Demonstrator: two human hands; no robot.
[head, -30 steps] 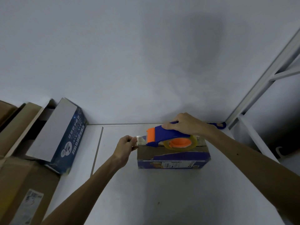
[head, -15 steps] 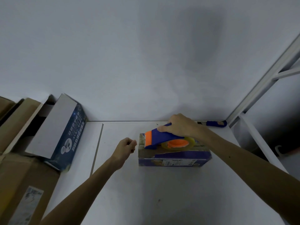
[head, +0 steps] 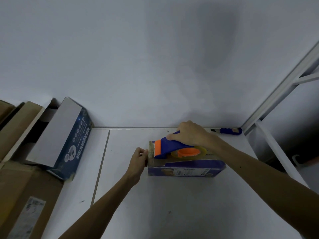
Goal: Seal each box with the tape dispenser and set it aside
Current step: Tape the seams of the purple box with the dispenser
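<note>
Since half a second earlier, the left hand (head: 138,161) had closed the gap to the box (head: 186,167) and touched its 9 o'clock end, where a strip of tape (head: 151,152) lay folded over the edge. Its fingers were curled. Whether that grip pinched the tape or only pressed it could not be told.

The right hand (head: 189,135) had its grip clamped round the handle of the one tape dispenser (head: 169,149). The dispenser rested on the box's closed top at the 9 o'clock end, with its single roll (head: 188,152) behind.

That one box stood on the white counter (head: 164,213) near the wall. One blue-handled knife (head: 227,131) lay at 1 o'clock against the wall.

Well apart at 9 o'clock stood one blue printed box (head: 76,144), flap up and inside dark. Beside it were a large brown carton (head: 25,195) and an open brown carton (head: 17,128).

Bare counter stretched toward 6 o'clock, and a white metal frame (head: 276,104) bounded 3 o'clock.
</note>
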